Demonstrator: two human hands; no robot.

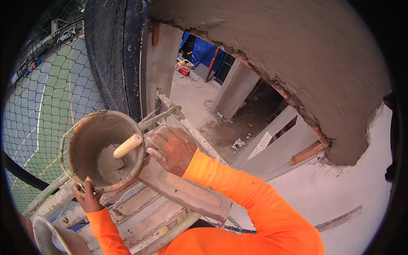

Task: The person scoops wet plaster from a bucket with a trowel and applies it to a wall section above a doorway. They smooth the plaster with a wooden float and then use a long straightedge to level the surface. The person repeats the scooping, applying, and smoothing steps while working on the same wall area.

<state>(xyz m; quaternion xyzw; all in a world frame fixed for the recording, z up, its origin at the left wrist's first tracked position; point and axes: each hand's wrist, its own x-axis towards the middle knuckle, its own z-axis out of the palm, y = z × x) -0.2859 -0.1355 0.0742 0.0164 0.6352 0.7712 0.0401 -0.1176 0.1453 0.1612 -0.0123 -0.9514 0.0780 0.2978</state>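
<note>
So the left hand (88, 196) is down at the near rim of a mortar-caked bucket (87, 140), fingers curled over the edge and gripping it. The bucket sits on a scaffold platform (140, 212) made of crusty wooden planks, tipped a bit so you look straight into it. There's a lump of wet grey mortar (111, 163) at the bottom, and a trowel with a pale wooden handle (127, 145) is stuck in it, handle poking up toward the right rim.

The right hand (172, 148) is just right of the bucket, smeared with cement, resting on the top end of a long grey float board (187, 191) that lies across the planks. The fingers are bent down over the board's edge, but I can't tell for sure whether it's a real grip or just pressing on it. Both arms are in bright orange sleeves (255, 204).

Behind the bucket there's black safety netting (112, 55), and through it a green sports court (51, 106) far below. Upper right is a freshly plastered curved arch (306, 55), rough and grey, with a smoother whitish wall (365, 178) under it. Through the opening you can see a concrete floor (191, 93) with bits of rubble and a blue tarp (206, 51) further back.
</note>
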